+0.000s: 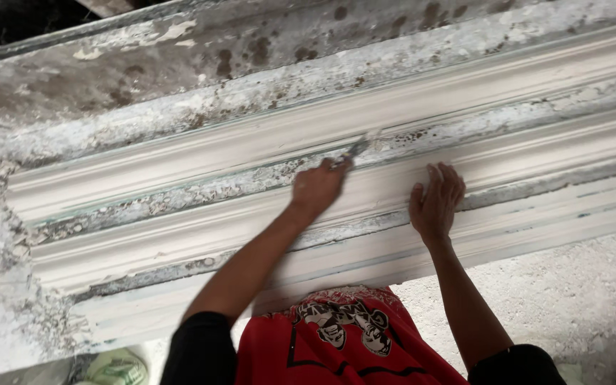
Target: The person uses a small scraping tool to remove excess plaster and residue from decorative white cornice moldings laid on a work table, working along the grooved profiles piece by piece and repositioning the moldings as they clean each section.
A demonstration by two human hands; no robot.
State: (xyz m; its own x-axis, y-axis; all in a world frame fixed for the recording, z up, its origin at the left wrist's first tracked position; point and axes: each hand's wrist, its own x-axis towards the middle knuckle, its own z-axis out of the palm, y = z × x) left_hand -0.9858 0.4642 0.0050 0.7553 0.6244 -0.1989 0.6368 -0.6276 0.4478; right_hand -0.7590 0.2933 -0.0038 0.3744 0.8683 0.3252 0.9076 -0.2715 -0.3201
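The left hand (316,189) is closed around the handle of a small scraper (356,150), whose blade points out toward one o'clock and meets a chipped, flaking groove of the long white plaster moulding (180,153). The right hand (436,203), just off at three o'clock from the left, lies open and flat with fingers spread, pressed on a smooth white ridge of the same moulding and gripping nothing. Seen from the head view, the moulding runs across the whole scene from eight o'clock up toward two o'clock, its ridges clean and white, its grooves between them grey and peeling. Above it, at twelve o'clock, the work surface (144,64) is crusted with dried plaster and dark spots. At six o'clock sits the person's red printed shirt (336,342) with black sleeves. Rough white rubble covers the floor (579,292) at four o'clock.
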